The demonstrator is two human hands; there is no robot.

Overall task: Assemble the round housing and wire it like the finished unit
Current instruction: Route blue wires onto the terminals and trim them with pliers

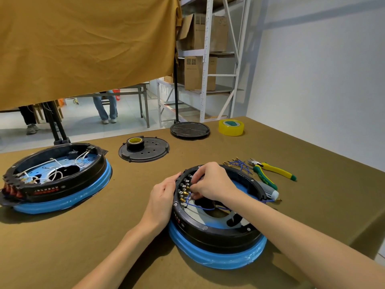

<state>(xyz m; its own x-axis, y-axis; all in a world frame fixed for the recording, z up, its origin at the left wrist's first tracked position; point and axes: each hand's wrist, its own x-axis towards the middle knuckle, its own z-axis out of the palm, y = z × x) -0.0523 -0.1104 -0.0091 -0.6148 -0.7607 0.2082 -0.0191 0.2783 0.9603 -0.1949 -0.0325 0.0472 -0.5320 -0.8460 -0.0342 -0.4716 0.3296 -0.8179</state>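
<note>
A round black housing [218, 232] on a blue ring sits in front of me. Brass terminals [184, 191] line its left inner wall. My left hand [161, 198] grips the housing's left rim from outside. Reaching inside, my right hand [210, 182] pinches a blue wire [200, 207] at the terminals with curled fingers. The wire trails across the housing's open middle. A second housing [58, 184], wired with white leads, stands at the left.
Loose blue wires with brass lugs [239, 164] and green-yellow pliers [273, 171] lie right of the housing. A black cover plate [154, 154] carries a black tape roll [135, 143]. Farther back are another black disc [190, 130] and yellow tape [231, 127].
</note>
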